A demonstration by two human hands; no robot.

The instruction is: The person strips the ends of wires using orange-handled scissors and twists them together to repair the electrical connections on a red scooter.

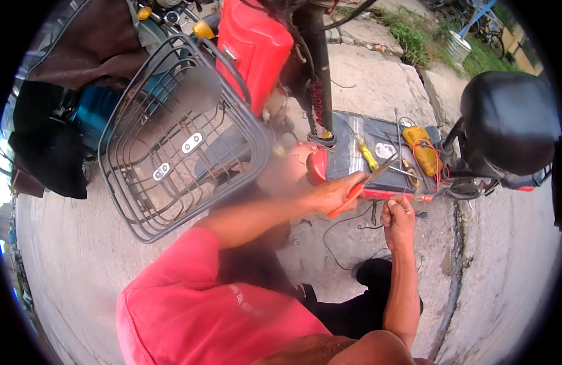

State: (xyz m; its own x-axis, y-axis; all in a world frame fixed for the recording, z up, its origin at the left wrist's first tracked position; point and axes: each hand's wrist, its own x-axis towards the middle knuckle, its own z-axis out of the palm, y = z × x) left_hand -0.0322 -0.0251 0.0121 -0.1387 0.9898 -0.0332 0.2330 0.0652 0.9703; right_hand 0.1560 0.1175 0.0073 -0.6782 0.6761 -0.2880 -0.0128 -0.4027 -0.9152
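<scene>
Looking down at my two hands, I see the pliers [363,184] first: orange-red handles and grey metal jaws that point up and to the right, toward the footboard [378,159] of a red electric scooter. They sit just at the near edge of that grey deck, above the concrete ground [378,79]. My left hand [336,193] is wrapped around the handles, fingers curled tight about them, the forearm reaching in from the lower left in a pink sleeve. My right hand [399,214] is closed into a loose fist just beside the pliers' tip, thumb and fingertips pinched together on something thin; I cannot tell for certain what, though a dark wire [345,222] trails on the ground beneath it. On the deck lie a yellow-handled screwdriver [368,156] and a yellow bundle [423,149] wrapped in red wires, near the black seat [507,121] at the right. A grey wire basket [177,137] stands well to the left, crowding the view of the red front body [255,45] and the black steering column [319,73]. My dark shoe [373,272] rests on the concrete below my right hand.
</scene>
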